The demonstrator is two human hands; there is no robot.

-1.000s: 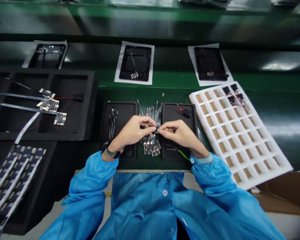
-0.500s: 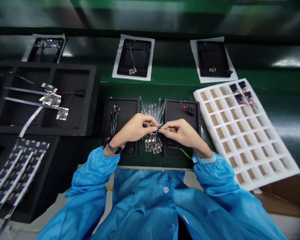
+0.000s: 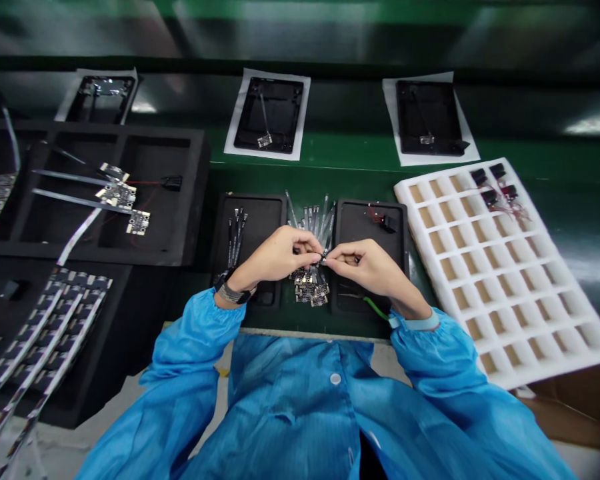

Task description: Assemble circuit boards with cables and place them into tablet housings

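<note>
My left hand and my right hand meet fingertip to fingertip in front of me, both closed in a pinch. Between them is a small circuit board, mostly covered by the fingers, so its details cannot be made out. Right under and behind the hands lies a pile of small circuit boards with flat ribbon cables fanning away from me. Left of the pile, a black tray holds several dark ribbon cables. Another black tray lies beneath my right hand.
A green-handled tool and a black wired part lie in the right tray. Further right is a white foam grid tray. Black foam trays with boards stand left. Black housings on white sheets line the back.
The view has shifted slightly, so the side trays appear a little further right. My hands keep the same pinch at the same place over the pile.
</note>
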